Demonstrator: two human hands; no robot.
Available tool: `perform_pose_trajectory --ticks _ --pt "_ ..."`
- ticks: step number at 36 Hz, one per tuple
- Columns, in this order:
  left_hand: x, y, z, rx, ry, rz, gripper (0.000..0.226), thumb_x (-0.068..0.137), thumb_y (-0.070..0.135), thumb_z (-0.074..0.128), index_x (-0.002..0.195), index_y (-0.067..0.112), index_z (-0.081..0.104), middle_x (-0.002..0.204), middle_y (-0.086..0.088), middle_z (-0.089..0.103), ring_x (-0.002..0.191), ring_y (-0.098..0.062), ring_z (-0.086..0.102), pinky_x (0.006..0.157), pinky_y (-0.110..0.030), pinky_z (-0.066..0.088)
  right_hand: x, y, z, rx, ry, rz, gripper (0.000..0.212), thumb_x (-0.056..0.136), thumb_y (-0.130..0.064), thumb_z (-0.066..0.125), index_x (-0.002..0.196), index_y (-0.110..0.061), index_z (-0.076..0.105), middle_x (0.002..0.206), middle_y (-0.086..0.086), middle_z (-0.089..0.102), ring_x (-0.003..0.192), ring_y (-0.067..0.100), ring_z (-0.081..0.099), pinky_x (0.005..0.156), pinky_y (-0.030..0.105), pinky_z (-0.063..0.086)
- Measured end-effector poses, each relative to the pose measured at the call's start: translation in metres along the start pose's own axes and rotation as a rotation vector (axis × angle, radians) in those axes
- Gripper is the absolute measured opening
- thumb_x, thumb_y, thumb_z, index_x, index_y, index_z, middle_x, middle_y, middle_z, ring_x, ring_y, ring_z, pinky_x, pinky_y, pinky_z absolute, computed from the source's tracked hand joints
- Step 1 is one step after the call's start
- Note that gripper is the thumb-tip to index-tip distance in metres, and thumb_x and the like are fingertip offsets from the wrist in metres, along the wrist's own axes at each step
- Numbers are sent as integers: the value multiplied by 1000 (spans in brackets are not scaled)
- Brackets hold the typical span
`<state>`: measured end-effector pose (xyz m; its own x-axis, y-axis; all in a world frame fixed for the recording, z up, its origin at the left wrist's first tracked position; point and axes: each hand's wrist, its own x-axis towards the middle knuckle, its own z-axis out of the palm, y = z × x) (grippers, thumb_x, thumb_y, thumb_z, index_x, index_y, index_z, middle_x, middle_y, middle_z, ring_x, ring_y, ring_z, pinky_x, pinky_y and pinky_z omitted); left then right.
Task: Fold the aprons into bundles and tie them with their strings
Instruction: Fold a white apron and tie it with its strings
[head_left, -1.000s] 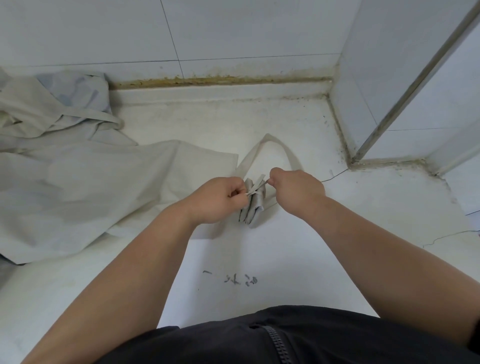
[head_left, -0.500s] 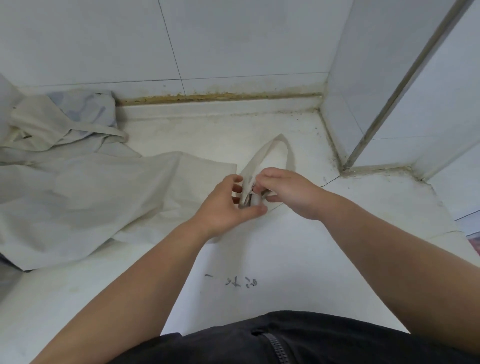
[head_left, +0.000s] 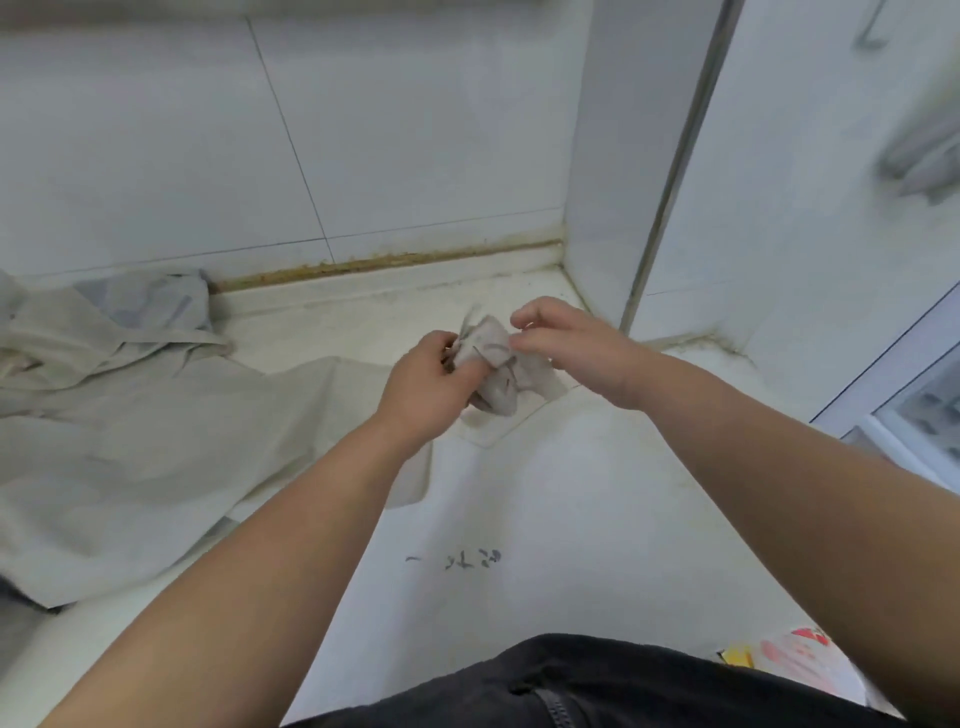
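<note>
Small pale grey folded apron bundle (head_left: 491, 358) is held up just above the middle of the frame, over the white worktop (head_left: 597, 519) – kinda scrunched, with thin strings (head_left: 467, 323) sticking out at its upper left. It's gripped by the left hand (head_left: 426, 387), fingers curled round its left side. The right hand (head_left: 571, 348) is curled too, fingertips touching the bundle's right edge; whether anything is actually pinched there can't be told. A large pale grey apron (head_left: 156, 426) is spread flat across the left of the frame, and a crumpled grey-white cloth (head_left: 104, 322) is heaped in the upper left against the white tiled wall (head_left: 389, 130). Dark scribbled marks (head_left: 457, 560) are seen on the worktop below centre – unreadable.
</note>
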<state>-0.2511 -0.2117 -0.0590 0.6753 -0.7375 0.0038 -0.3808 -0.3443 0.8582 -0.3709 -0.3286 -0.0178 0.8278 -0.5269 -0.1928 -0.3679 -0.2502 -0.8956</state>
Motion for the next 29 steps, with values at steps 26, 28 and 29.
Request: perform_pose_trajectory --ticks 26,28,29 --pt "-61 -5 22 480 -260 -185 103 69 61 71 150 26 18 156 -4 14 141 -26 22 109 -43 33 -55 25 24 -238 28 -148 4 87 -15 61 85 -17 64 74 -12 55 62 5 48 50 8 33" --pt "-60 2 23 278 -289 -28 57 78 49 65 129 29 52 134 3 52 125 -18 47 101 -40 41 -59 27 25 -219 36 -162 4 86 -14 62 84 -15 65 77 -9 60 67 7 52 54 8 36" --pt "-62 7 25 183 -302 -5 31 86 38 61 114 24 62 114 4 64 110 -16 57 93 -34 46 -61 27 24 -215 46 -164 4 86 -15 63 85 -15 66 80 -6 64 71 9 56 58 11 39"
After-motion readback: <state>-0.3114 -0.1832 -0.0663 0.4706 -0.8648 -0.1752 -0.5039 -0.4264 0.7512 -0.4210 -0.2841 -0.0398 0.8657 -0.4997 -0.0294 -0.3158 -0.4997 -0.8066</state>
